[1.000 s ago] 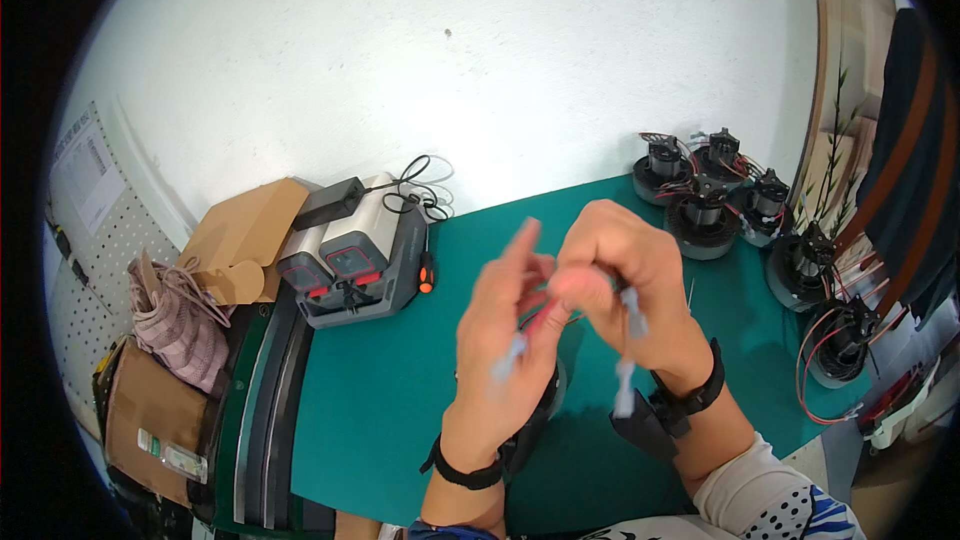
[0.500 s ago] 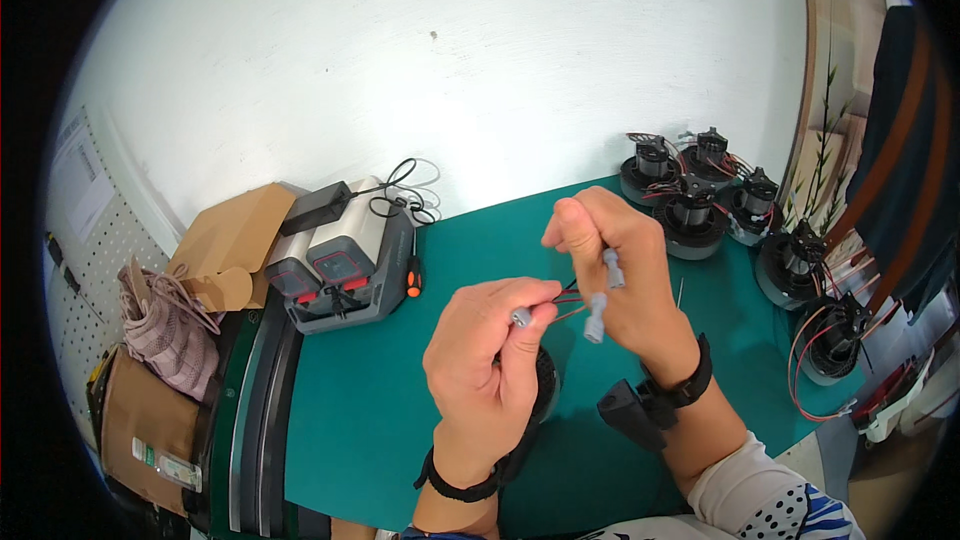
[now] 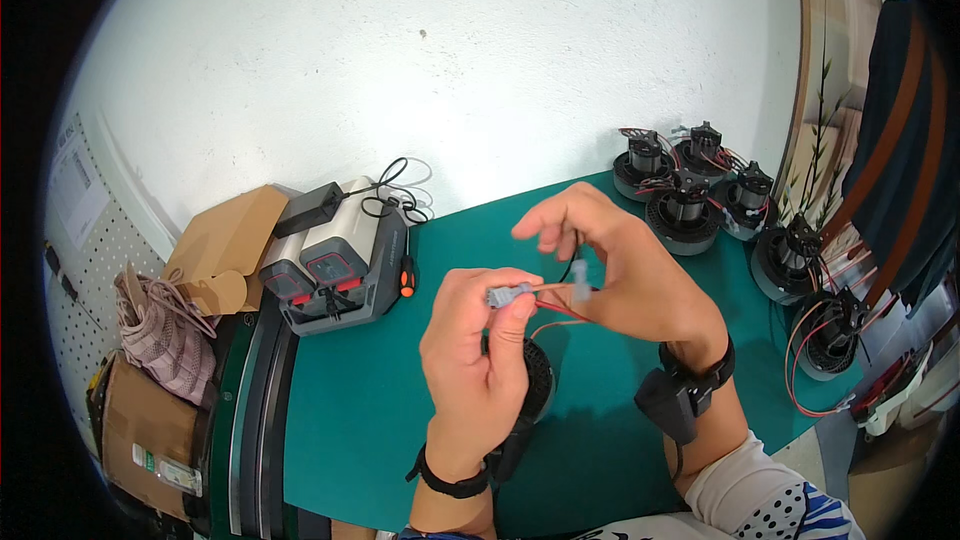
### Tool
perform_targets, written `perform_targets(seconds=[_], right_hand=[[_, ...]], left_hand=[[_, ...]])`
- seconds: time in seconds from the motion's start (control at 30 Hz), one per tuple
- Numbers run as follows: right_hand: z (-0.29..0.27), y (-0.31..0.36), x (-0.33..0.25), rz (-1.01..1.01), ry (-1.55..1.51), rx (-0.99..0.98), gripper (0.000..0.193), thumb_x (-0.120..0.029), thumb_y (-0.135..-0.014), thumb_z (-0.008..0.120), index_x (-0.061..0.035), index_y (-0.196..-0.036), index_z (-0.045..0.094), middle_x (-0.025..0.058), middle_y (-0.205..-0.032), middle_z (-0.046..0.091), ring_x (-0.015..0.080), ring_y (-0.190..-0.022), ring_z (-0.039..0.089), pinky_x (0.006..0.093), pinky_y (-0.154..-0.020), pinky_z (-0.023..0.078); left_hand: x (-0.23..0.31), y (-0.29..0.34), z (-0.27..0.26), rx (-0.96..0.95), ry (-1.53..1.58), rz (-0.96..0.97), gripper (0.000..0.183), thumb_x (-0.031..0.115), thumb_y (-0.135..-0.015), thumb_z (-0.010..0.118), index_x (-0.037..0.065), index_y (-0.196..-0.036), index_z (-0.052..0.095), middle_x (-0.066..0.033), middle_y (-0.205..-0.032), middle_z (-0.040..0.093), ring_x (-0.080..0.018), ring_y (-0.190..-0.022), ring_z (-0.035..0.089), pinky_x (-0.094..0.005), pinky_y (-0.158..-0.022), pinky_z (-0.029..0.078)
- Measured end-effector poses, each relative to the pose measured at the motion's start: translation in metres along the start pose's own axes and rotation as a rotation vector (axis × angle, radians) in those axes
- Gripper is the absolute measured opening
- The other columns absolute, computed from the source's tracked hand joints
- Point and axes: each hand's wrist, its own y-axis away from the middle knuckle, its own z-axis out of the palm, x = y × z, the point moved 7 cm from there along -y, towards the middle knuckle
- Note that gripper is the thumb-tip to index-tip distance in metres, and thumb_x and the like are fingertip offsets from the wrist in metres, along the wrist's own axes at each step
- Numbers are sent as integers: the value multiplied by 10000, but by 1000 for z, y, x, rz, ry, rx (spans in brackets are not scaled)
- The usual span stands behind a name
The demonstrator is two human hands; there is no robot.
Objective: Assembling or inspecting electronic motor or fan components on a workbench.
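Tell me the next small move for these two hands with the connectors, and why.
Probably bring the two plugs together end to end. The left hand pinches a grey connector on red wires, the right hand holds a pale connector close by, and the two are apart.

Plain white wall (image 3: 450, 70) behind a green table (image 3: 370, 420), pegboard (image 3: 75, 270) at left, wood trim (image 3: 810, 50) w/ dark cloth at right.

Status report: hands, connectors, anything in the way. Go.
Left hand pinching small grey plug connector on red wires. Right hand holding translucent grey connector close by, not joined. Round black motor beneath hands, nothing between.
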Motion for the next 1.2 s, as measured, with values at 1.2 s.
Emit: perform_targets(seconds=[1.2], right_hand=[[-30, 11, 75, 141, 799, 236, 208, -222, -750, 746, -58, -831, 648, 92, -816, 581, 273, -749, 598, 394, -647, 452]], left_hand=[[-117, 60, -57, -221, -264, -448, 325, 292, -959, 554, -9, -1016, 663, -65, -934, 670, -118, -892, 592, -285, -788, 481]])
